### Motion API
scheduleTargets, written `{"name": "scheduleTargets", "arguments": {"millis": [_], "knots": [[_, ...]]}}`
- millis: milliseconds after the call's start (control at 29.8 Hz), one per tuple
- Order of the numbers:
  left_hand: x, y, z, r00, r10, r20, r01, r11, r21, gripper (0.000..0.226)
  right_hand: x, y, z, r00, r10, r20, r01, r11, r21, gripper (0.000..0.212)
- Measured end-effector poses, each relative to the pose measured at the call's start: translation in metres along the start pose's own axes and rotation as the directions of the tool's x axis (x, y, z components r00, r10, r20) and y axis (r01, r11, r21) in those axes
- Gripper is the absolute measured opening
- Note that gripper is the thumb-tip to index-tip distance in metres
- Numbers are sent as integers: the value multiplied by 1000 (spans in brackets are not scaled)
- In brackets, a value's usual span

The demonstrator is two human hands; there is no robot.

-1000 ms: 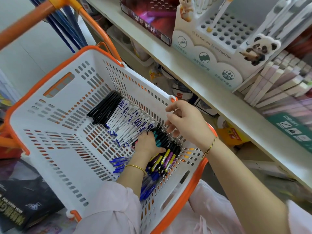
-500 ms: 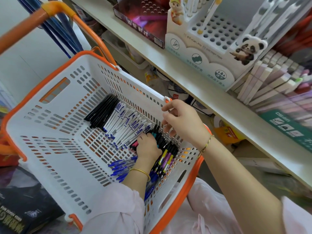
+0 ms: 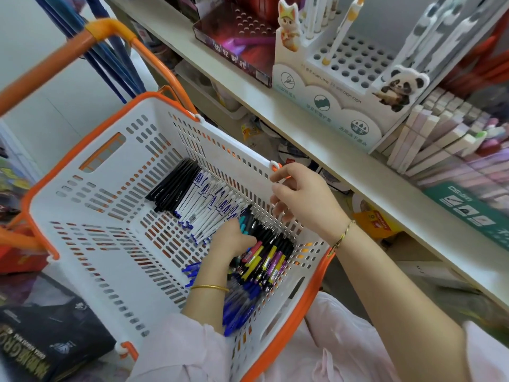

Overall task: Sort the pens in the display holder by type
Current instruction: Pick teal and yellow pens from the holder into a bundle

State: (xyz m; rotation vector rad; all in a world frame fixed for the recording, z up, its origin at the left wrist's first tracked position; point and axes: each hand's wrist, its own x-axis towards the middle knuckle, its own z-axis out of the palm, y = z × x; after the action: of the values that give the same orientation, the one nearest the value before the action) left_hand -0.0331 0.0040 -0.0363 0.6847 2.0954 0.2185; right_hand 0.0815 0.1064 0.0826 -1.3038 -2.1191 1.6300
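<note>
Left hand (image 3: 234, 241), grip hidden, sits on the pens (image 3: 264, 255) lying square to the basket (image 3: 220, 139) wall that right hand (image 3: 303, 199) clasps.

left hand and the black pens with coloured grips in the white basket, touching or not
Touching. The head view shows the left hand pushed in among the black pens with coloured grips, its fingers hidden between them, no gap.
</note>
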Motion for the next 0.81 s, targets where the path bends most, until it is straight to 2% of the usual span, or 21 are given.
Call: {"name": "scheduleTargets", "arguments": {"millis": [67,168,235,336,403,470,537,637,805], "knots": [[-15,-1,-19,997,-24,74,41,971,-234,18,-1,-3,-2,1000,-15,-5,15,1000,8,14],[-44,3,-48,997,5,82,36,873,-486,18,-2,-9,-6,999,-36,-11,36,998,51,14],[-60,11,-61,997,47,65,11,728,-686,11,-4,-16,-11,999,-43,-10,44,993,108,13],[-80,30,-77,990,137,32,-30,423,-906,11,-8,-31,-22,997,-76,-2,75,978,194,12],[-89,51,-85,968,250,-24,-97,284,-954,16,-13,-42,-35,994,-111,-11,111,964,243,13],[-99,80,-91,934,352,-53,-128,193,-973,30,-20,-53,-53,987,-153,-44,159,953,258,13],[-110,114,-94,907,415,-70,-140,140,-980,37,-27,-61,-77,977,-187,-100,207,944,258,12],[-124,168,-90,857,514,-50,-129,120,-984,29,-41,-66,-124,954,-210,-214,259,937,234,13],[-140,256,-65,780,626,3,-122,157,-980,24,-67,-60,-211,894,-237,-380,315,936,158,12]]}}
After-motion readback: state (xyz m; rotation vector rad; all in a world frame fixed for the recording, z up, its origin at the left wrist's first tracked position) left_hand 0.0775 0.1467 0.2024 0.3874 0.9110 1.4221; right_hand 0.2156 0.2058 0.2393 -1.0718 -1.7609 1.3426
